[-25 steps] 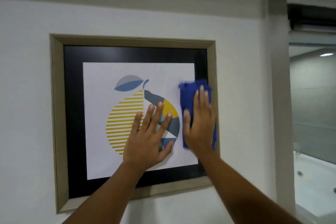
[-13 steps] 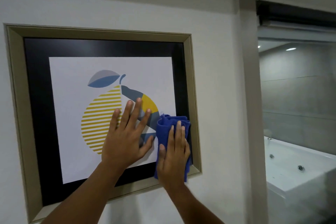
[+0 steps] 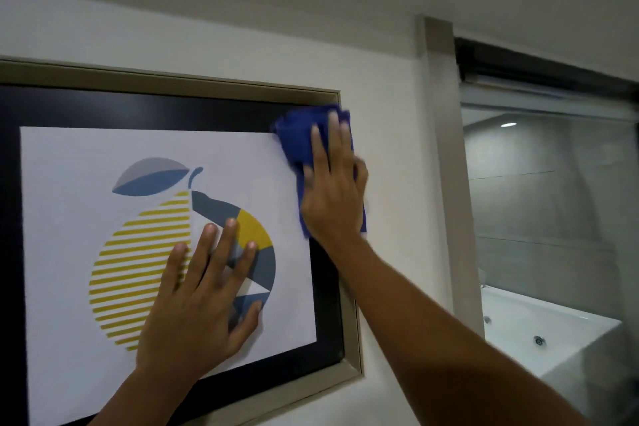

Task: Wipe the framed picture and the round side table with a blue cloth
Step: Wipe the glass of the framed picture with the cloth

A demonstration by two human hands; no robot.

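The framed picture (image 3: 351, 322) hangs on a white wall: beige frame, black mat, a print of a striped yellow and grey fruit. My right hand (image 3: 332, 190) presses a folded blue cloth (image 3: 294, 135) flat against the picture's upper right corner, over the black mat and the frame edge. My left hand (image 3: 204, 308) lies flat on the glass over the fruit, fingers spread, holding nothing. The round side table is out of view.
A beige door post (image 3: 446, 149) stands right of the wall. Beyond it, through a glass panel (image 3: 553, 201), a white bathtub (image 3: 553, 335) shows in a tiled bathroom.
My right hand swept the cloth down to the picture's lower right corner, then back up to the upper right corner. The view shifted right and closer. My left hand stayed on the glass.
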